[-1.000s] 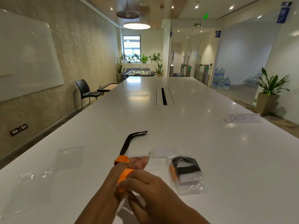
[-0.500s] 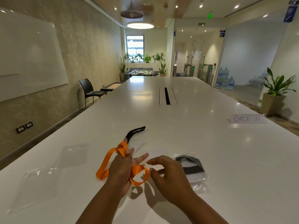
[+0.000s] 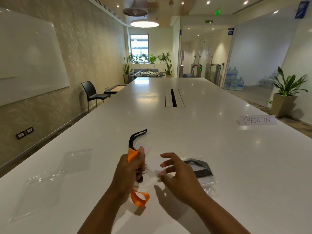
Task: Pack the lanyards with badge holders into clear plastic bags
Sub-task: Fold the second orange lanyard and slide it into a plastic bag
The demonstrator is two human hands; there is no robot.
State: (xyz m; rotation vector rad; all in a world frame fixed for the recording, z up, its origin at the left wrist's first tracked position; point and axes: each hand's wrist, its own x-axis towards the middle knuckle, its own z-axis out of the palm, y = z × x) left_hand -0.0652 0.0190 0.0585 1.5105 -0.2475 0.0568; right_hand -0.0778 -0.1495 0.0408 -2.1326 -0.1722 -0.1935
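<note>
My left hand (image 3: 130, 173) grips a gathered orange lanyard (image 3: 140, 199) above the white table (image 3: 219, 157); one loop hangs below the fist and an end sticks out on top. A metal clip and a clear badge holder (image 3: 157, 166) dangle between my hands. My right hand (image 3: 179, 174) hovers beside it with fingers spread and loosely bent, holding nothing. A black lanyard (image 3: 135, 138) lies on the table just beyond my left hand. A clear bag holding a grey lanyard (image 3: 201, 169) lies to the right, partly hidden by my right hand.
Two flat clear plastic bags lie at the left, one nearer (image 3: 40, 191) and one farther (image 3: 78, 159). A folded CHECK-IN sign (image 3: 257, 119) stands at the right. A cable slot (image 3: 173, 97) sits mid-table. A black chair (image 3: 92, 93) and a potted plant (image 3: 287, 92) flank the table.
My left hand has bunched the orange lanyard's spread loops into its fist and lifted it. My right hand has drawn slightly away, fingers spread. The view has tilted a little.
</note>
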